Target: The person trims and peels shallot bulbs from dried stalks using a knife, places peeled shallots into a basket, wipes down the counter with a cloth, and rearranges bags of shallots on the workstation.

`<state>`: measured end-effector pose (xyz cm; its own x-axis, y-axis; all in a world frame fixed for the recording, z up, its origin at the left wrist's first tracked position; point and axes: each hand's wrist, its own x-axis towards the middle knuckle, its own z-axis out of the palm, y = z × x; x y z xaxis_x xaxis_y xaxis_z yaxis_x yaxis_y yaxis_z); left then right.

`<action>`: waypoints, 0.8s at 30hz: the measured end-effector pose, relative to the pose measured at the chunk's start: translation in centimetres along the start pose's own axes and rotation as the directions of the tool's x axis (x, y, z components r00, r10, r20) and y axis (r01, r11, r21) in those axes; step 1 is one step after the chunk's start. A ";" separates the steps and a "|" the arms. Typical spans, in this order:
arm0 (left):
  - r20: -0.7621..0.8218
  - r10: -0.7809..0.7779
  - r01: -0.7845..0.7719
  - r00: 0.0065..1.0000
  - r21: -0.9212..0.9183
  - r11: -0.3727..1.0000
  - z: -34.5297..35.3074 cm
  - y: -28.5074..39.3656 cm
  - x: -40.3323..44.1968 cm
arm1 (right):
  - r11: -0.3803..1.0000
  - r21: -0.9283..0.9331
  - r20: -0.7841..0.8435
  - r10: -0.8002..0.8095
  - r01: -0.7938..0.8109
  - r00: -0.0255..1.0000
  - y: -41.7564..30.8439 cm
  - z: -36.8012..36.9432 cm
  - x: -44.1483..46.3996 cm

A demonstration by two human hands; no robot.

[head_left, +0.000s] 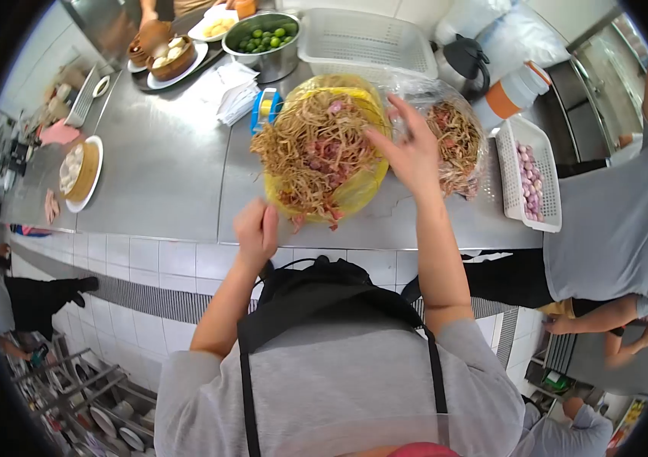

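Observation:
A yellow plastic bag (370, 186) lies on the steel counter, heaped with dry brown roots and reddish bits (324, 148). My left hand (256, 228) is closed at the bag's lower left, by the counter's front edge; what it holds, if anything, is hidden. At the bag's right side my right hand (409, 148) has its fingers apart and holds nothing. To its right is a clear plastic bag (457, 145) with more dried roots and peelings. A blue tape dispenser (265, 108) stands at the heap's upper left.
A metal pot of green limes (267, 72) and an empty white basket (366, 57) stand behind. On the right are a shallot basket (508, 171), an orange-banded container (508, 95) and a co-worker (613, 228). Plates with steamers (84, 174) stand left.

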<state>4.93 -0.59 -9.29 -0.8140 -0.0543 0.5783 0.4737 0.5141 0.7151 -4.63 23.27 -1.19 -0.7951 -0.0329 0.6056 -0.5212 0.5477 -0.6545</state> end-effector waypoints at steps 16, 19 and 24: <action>0.150 -0.515 0.360 0.844 -0.870 0.337 1.5 -2.7 11.7 | 0.875 0.277 0.501 0.221 -0.398 0.836 -3.0 1.0 8.7; 0.411 -0.479 0.468 0.775 -0.884 -0.003 2.4 -3.5 12.0 | 0.615 0.522 0.583 0.249 -0.592 0.773 -3.8 0.1 8.8; 0.420 -0.530 0.521 0.737 -0.852 0.048 3.5 -2.1 12.2 | 0.428 0.634 0.592 0.266 -0.644 0.760 -3.1 0.5 8.6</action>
<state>-7.16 0.71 -5.13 -0.9919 0.0473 -0.1181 -0.1148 -0.7329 0.6706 -10.03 20.87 5.81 -0.9271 -0.3743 0.0182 0.0920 -0.2746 -0.9571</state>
